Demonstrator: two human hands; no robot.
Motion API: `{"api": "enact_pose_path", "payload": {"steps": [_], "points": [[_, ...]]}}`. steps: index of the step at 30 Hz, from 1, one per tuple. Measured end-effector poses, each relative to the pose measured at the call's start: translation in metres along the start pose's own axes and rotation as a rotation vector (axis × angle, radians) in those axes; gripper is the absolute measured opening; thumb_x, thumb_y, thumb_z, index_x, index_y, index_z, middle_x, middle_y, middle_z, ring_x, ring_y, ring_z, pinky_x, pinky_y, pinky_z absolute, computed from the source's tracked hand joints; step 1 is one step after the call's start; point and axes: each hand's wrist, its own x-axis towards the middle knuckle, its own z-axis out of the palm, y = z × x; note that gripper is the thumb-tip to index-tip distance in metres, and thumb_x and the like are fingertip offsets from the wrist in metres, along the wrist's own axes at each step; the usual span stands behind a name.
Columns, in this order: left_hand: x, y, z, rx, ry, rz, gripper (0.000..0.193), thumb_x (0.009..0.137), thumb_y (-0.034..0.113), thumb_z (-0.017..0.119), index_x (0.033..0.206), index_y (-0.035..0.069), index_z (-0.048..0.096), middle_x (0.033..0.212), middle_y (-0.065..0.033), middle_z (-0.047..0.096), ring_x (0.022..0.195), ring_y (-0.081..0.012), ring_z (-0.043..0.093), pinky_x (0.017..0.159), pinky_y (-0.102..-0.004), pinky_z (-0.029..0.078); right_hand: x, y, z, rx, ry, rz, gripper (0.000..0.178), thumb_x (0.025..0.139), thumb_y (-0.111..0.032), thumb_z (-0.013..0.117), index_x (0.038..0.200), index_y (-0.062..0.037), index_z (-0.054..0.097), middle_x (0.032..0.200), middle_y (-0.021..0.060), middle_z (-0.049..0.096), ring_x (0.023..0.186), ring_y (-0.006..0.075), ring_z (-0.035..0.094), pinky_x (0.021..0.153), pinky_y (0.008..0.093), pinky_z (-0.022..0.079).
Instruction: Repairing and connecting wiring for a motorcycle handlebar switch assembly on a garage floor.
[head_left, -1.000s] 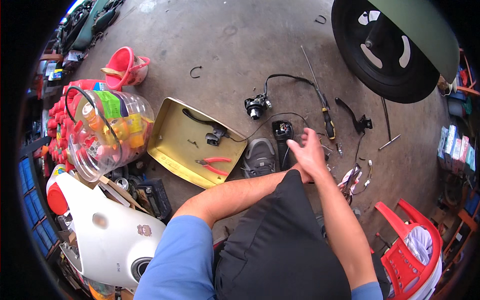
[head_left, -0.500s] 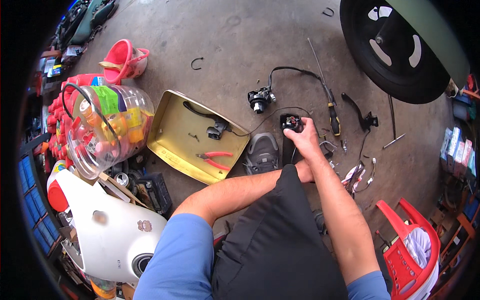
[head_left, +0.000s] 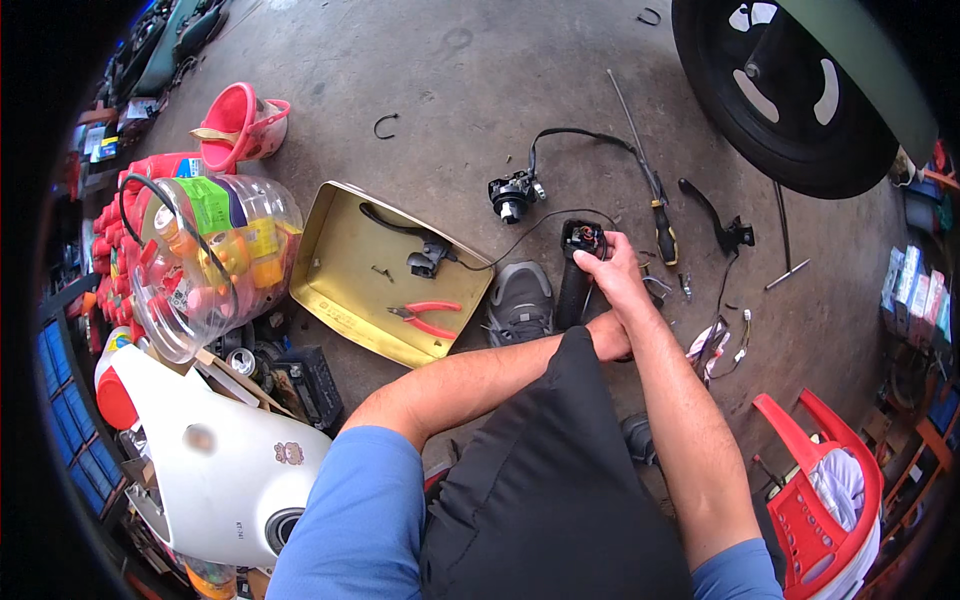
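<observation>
My right hand (head_left: 615, 268) is closed on a black handlebar switch housing (head_left: 583, 237), thumb on its near side. Coloured wires show inside the housing's open face. Directly below it is a black ribbed handlebar grip (head_left: 573, 292), beside my grey shoe (head_left: 521, 303). My left hand (head_left: 608, 337) is by my right wrist, which crosses over it; its fingers are hidden. A thin black cable runs from near the housing to a second black switch piece (head_left: 428, 258) in a yellow metal tray (head_left: 335, 322).
Red-handled pliers (head_left: 426, 318) lie in the tray. On the floor are a handlebar switch with cable (head_left: 513, 194), a long screwdriver (head_left: 664, 232), a black lever (head_left: 735, 235) and loose wires (head_left: 712, 345). A wheel (head_left: 780, 95) stands far right; a red plastic chair (head_left: 800, 525) stands near right.
The switch housing has tilted, so its wired open face and the black grip below it show more. My right hand has shifted slightly with it. The whole view has moved a little.
</observation>
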Motion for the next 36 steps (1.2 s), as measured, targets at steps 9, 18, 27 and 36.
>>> {"api": "enact_pose_path", "payload": {"steps": [9,18,27,36], "points": [[0.002,-0.002,0.0,0.088,0.062,0.037,0.028,0.087,0.01,0.063,0.11,-0.004,0.055,0.109,-0.0132,0.062,0.1,-0.0189,0.054,0.083,-0.037,0.049,0.008,0.012,0.0,-0.207,0.063,-0.084,0.062,0.071,-0.014,0.077,0.121,0.0052,0.047,0.11,0.0156,0.062,0.1,0.0218,0.061,0.088,0.0325,0.048],[0.001,-0.003,-0.002,0.032,0.1,-0.035,0.024,0.089,0.013,0.059,0.107,-0.002,0.055,0.097,-0.0098,0.062,0.086,-0.0154,0.054,0.07,-0.0329,0.048,-0.004,-0.011,-0.007,-0.049,-0.014,0.106,0.054,0.078,-0.007,0.072,0.123,0.0037,0.044,0.104,0.0128,0.063,0.093,0.0182,0.061,0.085,0.0302,0.048],[0.001,0.0,0.001,-0.046,0.105,-0.074,0.022,0.089,0.012,0.059,0.107,-0.001,0.055,0.09,-0.007,0.062,0.076,-0.0134,0.053,0.063,-0.0307,0.045,-0.007,-0.016,-0.007,-0.018,-0.035,0.122,0.047,0.08,-0.003,0.069,0.121,0.0034,0.045,0.098,0.0094,0.064,0.089,0.0156,0.06,0.082,0.0286,0.047],[0.003,-0.005,0.0,0.01,0.126,-0.001,0.021,0.088,0.013,0.058,0.104,-0.001,0.056,0.087,-0.0072,0.061,0.074,-0.0133,0.053,0.06,-0.0308,0.044,-0.006,-0.015,-0.006,-0.041,-0.025,0.099,0.046,0.08,-0.003,0.069,0.119,0.0037,0.046,0.097,0.0089,0.063,0.087,0.0151,0.06,0.08,0.0283,0.048]]}}
